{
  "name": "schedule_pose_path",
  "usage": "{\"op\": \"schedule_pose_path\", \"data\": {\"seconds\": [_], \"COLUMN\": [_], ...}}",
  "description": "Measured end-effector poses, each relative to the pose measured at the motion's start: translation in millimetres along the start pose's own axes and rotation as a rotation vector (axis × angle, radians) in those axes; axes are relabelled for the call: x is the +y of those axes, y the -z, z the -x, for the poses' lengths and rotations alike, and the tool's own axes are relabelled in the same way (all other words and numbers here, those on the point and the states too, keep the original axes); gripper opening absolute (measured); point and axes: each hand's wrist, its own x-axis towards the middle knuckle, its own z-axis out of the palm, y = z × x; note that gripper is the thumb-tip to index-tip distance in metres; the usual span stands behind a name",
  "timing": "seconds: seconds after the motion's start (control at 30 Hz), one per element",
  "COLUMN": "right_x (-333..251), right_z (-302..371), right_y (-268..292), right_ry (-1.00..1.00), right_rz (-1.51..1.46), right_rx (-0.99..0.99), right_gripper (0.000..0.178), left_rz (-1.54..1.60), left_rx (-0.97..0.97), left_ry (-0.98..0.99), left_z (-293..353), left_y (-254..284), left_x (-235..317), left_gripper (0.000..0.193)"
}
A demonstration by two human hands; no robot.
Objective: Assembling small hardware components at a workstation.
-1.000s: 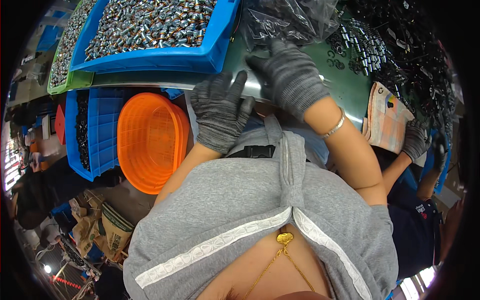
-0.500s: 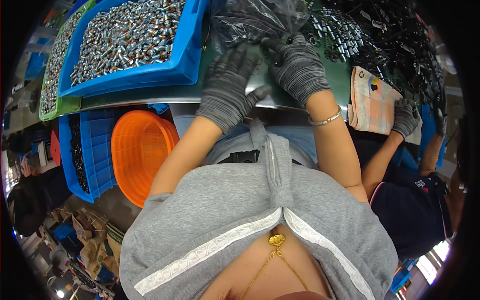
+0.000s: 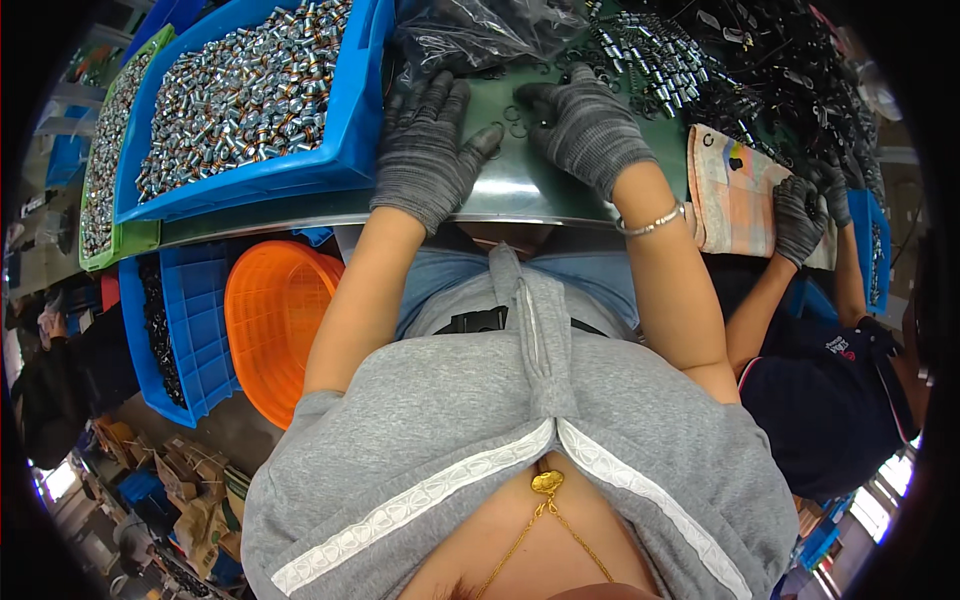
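Both hands wear grey striped knit gloves at the green metal worktop (image 3: 495,185). My left hand (image 3: 425,155) lies flat with fingers outstretched and thumb apart, beside the big blue bin, its fingertips by the dark clear plastic bag (image 3: 480,35). My right hand (image 3: 590,130) rests palm down, partly bent, one finger pointing left and apart from the rest; the undersides of its fingers are hidden. Several small dark rings (image 3: 514,122) lie on the worktop between my hands, just beside the right fingers. Nothing shows in either hand.
A blue bin (image 3: 345,155) of small metal cylinders stands left, a green bin (image 3: 130,235) beyond it. An orange basket (image 3: 275,325) sits below the edge. Right are springs and cylinders (image 3: 655,60), a plaid cloth (image 3: 735,200) and a co-worker's gloved hands (image 3: 798,220).
My left hand has moved left, away from my right hand, uncovering rings between them. My right hand stays nearly in place. The co-worker's hands have come closer together.
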Motion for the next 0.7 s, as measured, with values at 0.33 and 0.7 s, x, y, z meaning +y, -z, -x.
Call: {"op": "schedule_pose_path", "data": {"seconds": [0.33, 0.7], "right_x": [-12, 68], "right_z": [-35, -13], "right_y": [-1, 17], "right_ry": [0.064, -0.138], "right_rz": [-0.005, -0.249], "right_rx": [0.088, 0.236], "right_gripper": [0.058, 0.042], "left_rz": [0.201, 0.17], "left_rx": [0.157, -0.298], "left_ry": [0.027, -0.139], "left_z": [-27, -30], "left_y": [-18, 19], "left_x": [-6, 42], "left_gripper": [0.062, 0.06]}}
